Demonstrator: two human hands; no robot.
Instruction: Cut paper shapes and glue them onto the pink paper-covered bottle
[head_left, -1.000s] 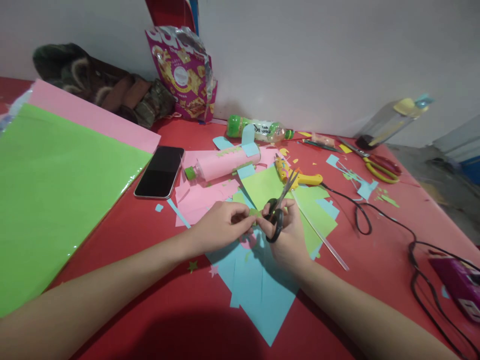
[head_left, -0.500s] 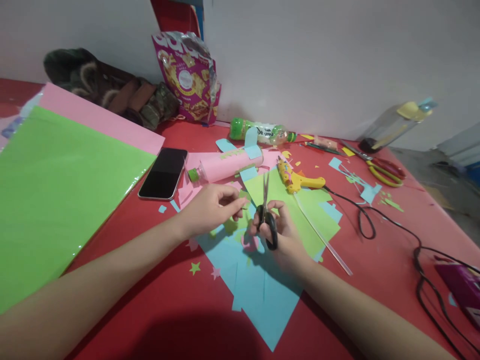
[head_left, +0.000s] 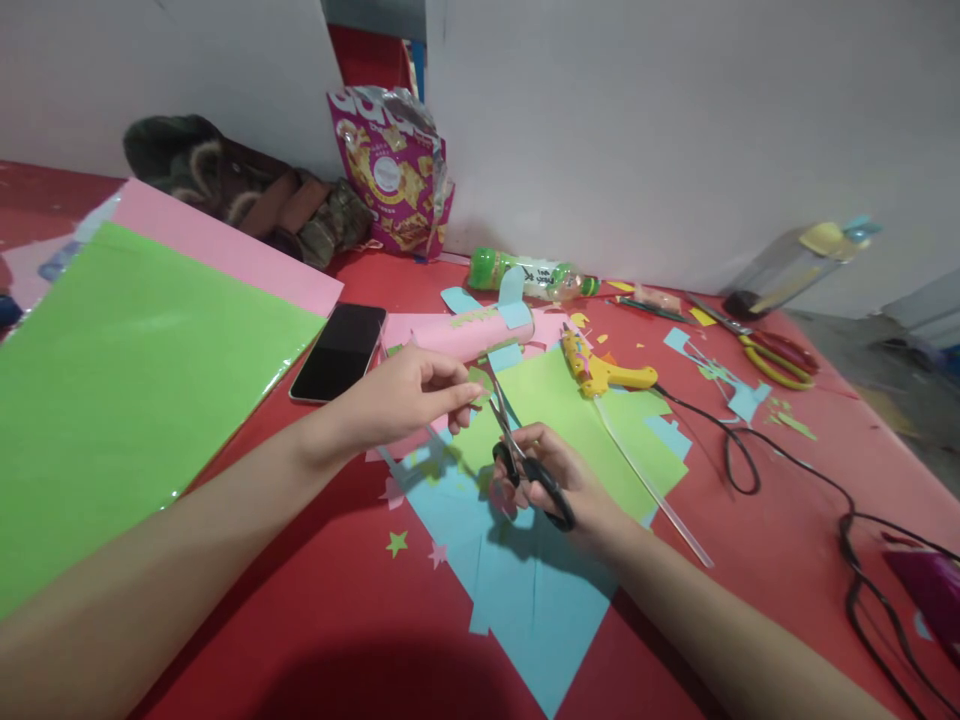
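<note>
My left hand [head_left: 405,398] pinches a small piece of green paper [head_left: 479,380] between thumb and fingertips. In my right hand [head_left: 579,488] is a pair of scissors [head_left: 549,488] with black handles, its blades parted and angled up and left beside the green piece. Whether the blades touch the paper, I cannot tell. Blue paper [head_left: 544,640] and light green sheets [head_left: 637,440] lie beneath both hands. A green paper star [head_left: 397,543] and a pink paper star [head_left: 437,554] rest on the red table [head_left: 337,610]. Behind my left hand lies a bottle wrapped in pink paper [head_left: 472,335].
A yellow glue gun [head_left: 592,370] with a black cord lies right of centre. Further right are larger scissors [head_left: 780,360] and blue scraps [head_left: 746,400]. A phone [head_left: 339,352] and packed paper sheets [head_left: 165,400] are on the left. Behind stand a snack bag [head_left: 390,175] and a lying green bottle [head_left: 525,274].
The scissor blades have opened wider and tipped left toward my left hand. My left hand has shifted slightly left and up, bringing the green piece into clearer sight. The view has shifted slightly.
</note>
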